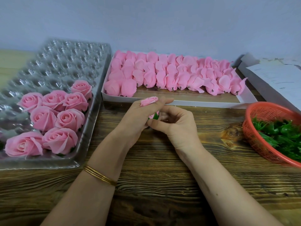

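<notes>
A dark-grained wooden table [162, 185] fills the lower view. On its left lies a clear plastic blister tray [57, 62] with finished pink roses [65, 118] seated in its near cups. Beyond the hands sits a white box [195, 103] packed with rows of pink rose heads [162, 74] lying on their sides. At the right edge a red mesh basket [260, 115] holds green calyxes [280, 134], with paper sheets [276, 77] behind it.

Over the table's middle, just in front of the box, the left hand [138, 118] grips a pink rose [149, 101], whose bloom shows above the fingers. The right hand [177, 126] curls in, touching the left hand, and pinches the green calyx [155, 116] at the rose's base. Gold bangles [99, 176] circle the left wrist.
</notes>
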Tool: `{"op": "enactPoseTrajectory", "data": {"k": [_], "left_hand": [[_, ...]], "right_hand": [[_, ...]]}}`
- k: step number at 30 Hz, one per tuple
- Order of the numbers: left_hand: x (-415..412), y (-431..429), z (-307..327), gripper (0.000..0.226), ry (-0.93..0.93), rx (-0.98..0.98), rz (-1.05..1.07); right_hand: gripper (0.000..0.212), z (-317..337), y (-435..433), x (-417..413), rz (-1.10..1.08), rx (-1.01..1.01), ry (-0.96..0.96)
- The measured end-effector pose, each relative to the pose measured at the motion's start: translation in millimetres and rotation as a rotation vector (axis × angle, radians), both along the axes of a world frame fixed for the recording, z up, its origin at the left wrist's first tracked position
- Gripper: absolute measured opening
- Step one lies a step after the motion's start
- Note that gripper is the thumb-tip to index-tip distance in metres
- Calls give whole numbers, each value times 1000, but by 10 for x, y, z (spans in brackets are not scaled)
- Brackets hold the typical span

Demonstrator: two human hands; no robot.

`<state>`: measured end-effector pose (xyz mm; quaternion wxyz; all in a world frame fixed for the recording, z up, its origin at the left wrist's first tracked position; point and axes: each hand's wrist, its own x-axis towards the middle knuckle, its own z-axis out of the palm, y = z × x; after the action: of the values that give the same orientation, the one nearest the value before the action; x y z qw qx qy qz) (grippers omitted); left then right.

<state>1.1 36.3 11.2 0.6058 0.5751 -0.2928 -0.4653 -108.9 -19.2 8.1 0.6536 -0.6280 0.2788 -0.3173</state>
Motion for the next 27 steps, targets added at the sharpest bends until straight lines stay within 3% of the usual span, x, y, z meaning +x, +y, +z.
{"op": "enactPoseTrajectory", "data": {"k": [4, 11, 20, 27], "left_hand": [[-5, 14, 14, 28, 29, 17, -31], [11, 18, 3, 59, 169, -25, 27], [-82, 17, -71, 51, 185, -67, 45], [-172, -20, -70, 62, 100, -57, 89]], "right_hand": [[30, -8, 5, 11, -10, 31, 30], [24, -35, -14, 15, -58, 39, 19], [31, -64, -45, -4, -139, -35, 37], [26, -89, -34, -25, -147, -216, 111]]}}
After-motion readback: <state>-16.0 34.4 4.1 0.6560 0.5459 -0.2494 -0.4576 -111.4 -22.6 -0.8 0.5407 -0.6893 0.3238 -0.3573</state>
